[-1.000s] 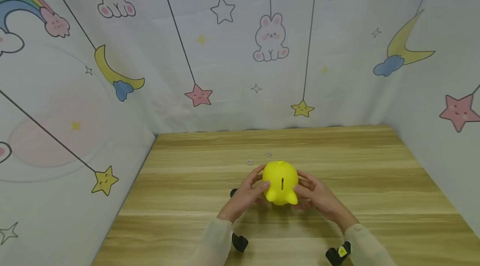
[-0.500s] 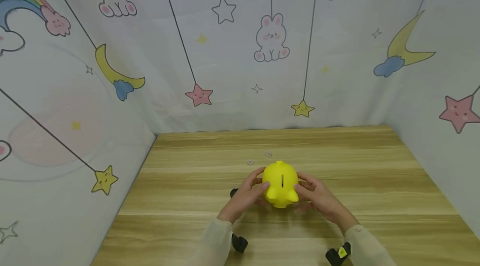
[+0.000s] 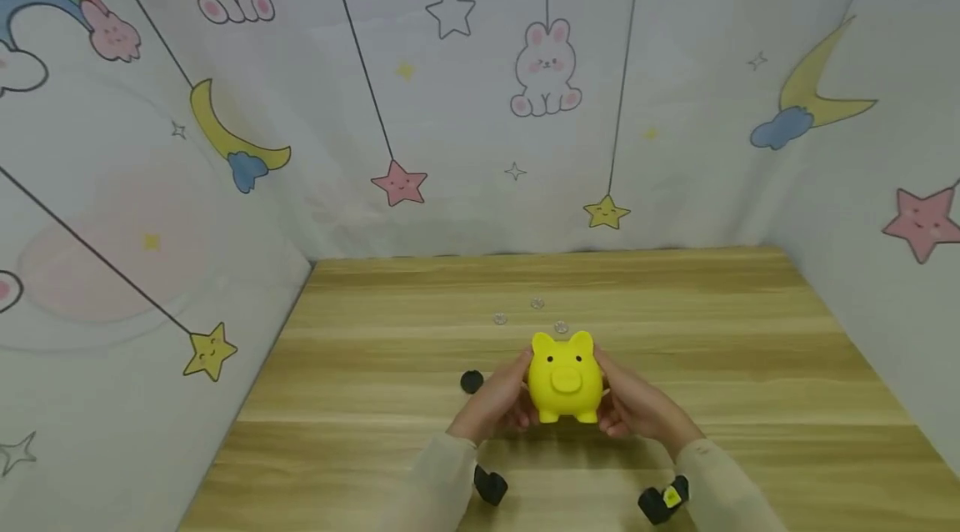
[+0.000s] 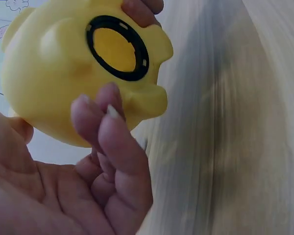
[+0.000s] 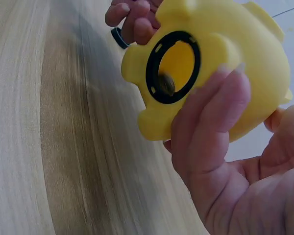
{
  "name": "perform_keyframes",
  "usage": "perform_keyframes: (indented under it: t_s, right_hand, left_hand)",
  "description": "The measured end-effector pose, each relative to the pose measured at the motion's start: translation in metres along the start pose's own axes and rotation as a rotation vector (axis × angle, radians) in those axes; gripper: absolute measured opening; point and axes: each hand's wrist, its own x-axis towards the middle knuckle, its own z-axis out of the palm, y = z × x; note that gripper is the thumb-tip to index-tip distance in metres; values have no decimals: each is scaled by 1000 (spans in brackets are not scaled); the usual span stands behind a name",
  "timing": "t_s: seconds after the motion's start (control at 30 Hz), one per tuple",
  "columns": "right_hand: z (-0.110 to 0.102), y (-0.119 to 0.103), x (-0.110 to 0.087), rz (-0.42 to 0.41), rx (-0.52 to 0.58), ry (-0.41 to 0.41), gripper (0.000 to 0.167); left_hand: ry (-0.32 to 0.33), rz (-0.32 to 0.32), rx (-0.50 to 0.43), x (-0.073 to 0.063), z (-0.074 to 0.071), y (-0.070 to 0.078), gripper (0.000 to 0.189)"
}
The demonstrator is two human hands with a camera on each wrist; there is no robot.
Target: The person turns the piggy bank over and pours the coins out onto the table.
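Because the yellow piggy bank [image 3: 566, 386], held above the bench [image 3: 750, 365], looks like light, stiff, smooth plastic that could slip, its round flanks seem the best hold, where the left hand [image 3: 497, 400] and right hand [image 3: 639, 403] grip it, clear of the black-rimmed hole [image 5: 182, 61] underneath.

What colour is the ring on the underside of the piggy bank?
The ring is black, seen best in the right wrist view.

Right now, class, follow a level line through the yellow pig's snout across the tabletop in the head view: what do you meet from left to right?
Black disc → left hand → yellow pig → right hand.
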Motion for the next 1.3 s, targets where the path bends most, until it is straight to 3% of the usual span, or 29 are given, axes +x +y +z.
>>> perform_keyframes:
  t_s: [0.23, 0.4, 0.67, 1.0, 1.3]
  right_hand:
    - [-6, 0, -3, -83, -15, 3, 82]
    - [-10, 1, 0, -145, 15, -5, 85]
    - [-9, 3, 1, -195, 23, 51, 83]
    - [-10, 3, 3, -242, 20, 86, 75]
    - [-7, 1, 3, -370, -51, 194, 65]
  left_hand:
    - [-19, 74, -41, 0, -2, -3, 63]
    - [-38, 116, -81, 1, -5, -3, 67]
    - [-24, 165, -75, 1, -7, -2, 64]
    - [-32, 167, -77, 1, -9, 0, 63]
    - [-100, 236, -152, 2, -10, -2, 70]
